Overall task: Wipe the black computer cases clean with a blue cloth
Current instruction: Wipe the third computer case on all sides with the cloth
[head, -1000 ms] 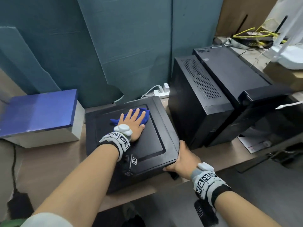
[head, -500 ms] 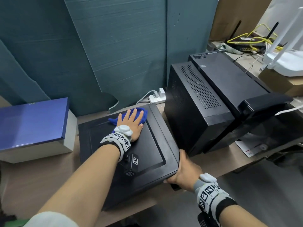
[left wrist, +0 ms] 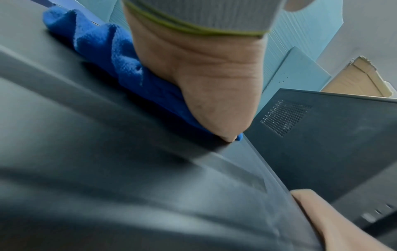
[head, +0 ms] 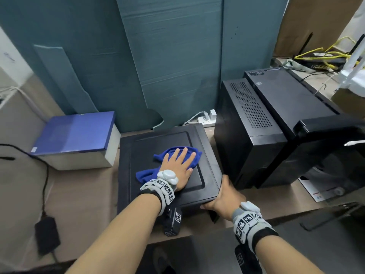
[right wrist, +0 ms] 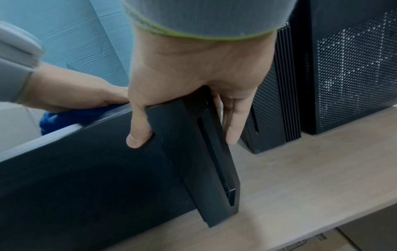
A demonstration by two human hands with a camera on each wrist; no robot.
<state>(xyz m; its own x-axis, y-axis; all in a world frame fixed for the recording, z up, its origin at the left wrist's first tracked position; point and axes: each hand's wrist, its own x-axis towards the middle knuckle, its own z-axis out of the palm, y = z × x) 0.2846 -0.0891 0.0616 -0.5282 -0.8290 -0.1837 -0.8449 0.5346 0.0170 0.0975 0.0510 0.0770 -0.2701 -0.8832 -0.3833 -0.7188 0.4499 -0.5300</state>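
A black computer case (head: 138,155) lies flat on the desk in front of me. My left hand (head: 177,165) presses a crumpled blue cloth (head: 146,175) flat against its top panel, fingers straight and spread, toward the right side. My right hand (head: 223,198) grips the case's near right corner. In the right wrist view, the right hand (right wrist: 193,76) has its thumb on the front face and its fingers down the side. The left wrist view shows the cloth (left wrist: 107,56) bunched under the palm (left wrist: 204,76). Two more black cases (head: 246,139) (head: 286,99) stand upright close on the right.
A blue-lidded box (head: 75,135) sits left of the flat case. A white power strip (head: 205,119) lies behind it by the teal wall panels. A black adapter (head: 47,234) and its cable lie far left. Yellow cables (head: 324,54) are at the back right.
My left hand has slid the cloth from the far edge of the top panel back toward its right middle, and the cloth has spread out. The right hand keeps its hold on the corner.
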